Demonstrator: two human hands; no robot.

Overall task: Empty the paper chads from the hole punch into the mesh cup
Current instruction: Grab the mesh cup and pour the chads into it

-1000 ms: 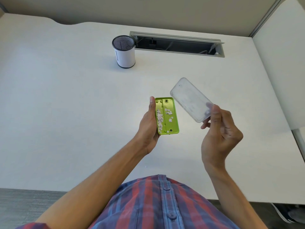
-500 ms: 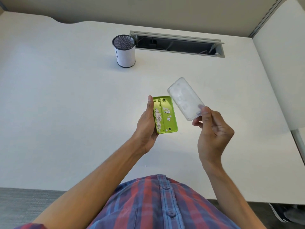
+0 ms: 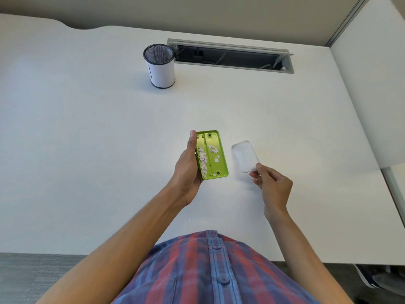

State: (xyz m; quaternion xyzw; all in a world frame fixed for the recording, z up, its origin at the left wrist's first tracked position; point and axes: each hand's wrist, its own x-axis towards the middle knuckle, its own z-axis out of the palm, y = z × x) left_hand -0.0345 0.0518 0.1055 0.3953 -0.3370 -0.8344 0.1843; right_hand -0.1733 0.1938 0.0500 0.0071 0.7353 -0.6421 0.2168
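My left hand (image 3: 187, 170) holds the green hole punch (image 3: 213, 163) upside down above the desk, its open underside facing up. Several white paper chads (image 3: 203, 160) lie inside it, mostly along its left half. My right hand (image 3: 272, 185) pinches the near corner of the clear plastic cover (image 3: 245, 156), which sits low over the desk just right of the punch; whether it touches the desk I cannot tell. The mesh cup (image 3: 161, 68), black mesh with a white wrap, stands upright at the far side of the desk, well beyond both hands.
The white desk (image 3: 87, 139) spreads around the hands. An open cable slot (image 3: 230, 55) with cords inside runs along the back edge, right of the cup. A white partition (image 3: 377, 73) bounds the right side. A dark shoe (image 3: 366, 276) shows on the floor.
My right hand has lowered the clear cover from up in the air to just above the desk, right of the punch. The left hand and punch have stayed nearly still.
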